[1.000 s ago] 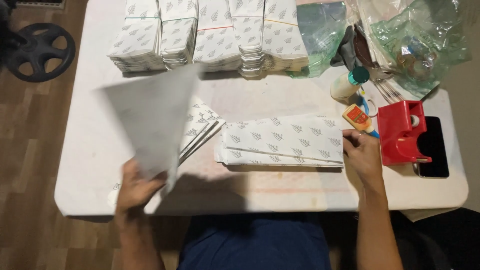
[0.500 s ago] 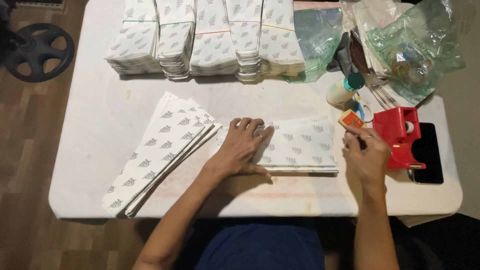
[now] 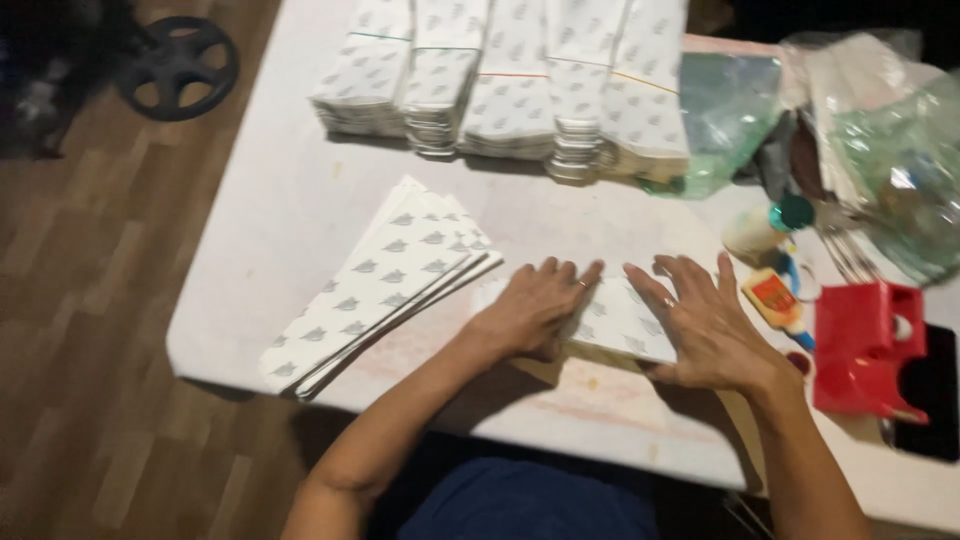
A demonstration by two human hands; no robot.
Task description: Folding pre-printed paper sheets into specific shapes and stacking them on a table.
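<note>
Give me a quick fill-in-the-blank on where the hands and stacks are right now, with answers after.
1. Both hands, the left hand and right hand, lie flat on the ____ stack of patterned sheets.
2. The fanned stack lies to the ____ of the left hand.
3. The tape dispenser beside the right hand is ____ in colour.
4. The banded bundles sit along the table's ____ edge.

Missing words: small; left; red; far

On the table, both hands rest side by side on a flat stack of paper bags, the left hand beside the right hand. A fanned pile of bags lies to their left, and bundled bags stand in a row behind (along the far edge). To the right sit a glue bottle, a glue stick and a tape dispenser, with plastic bags behind them.
</note>
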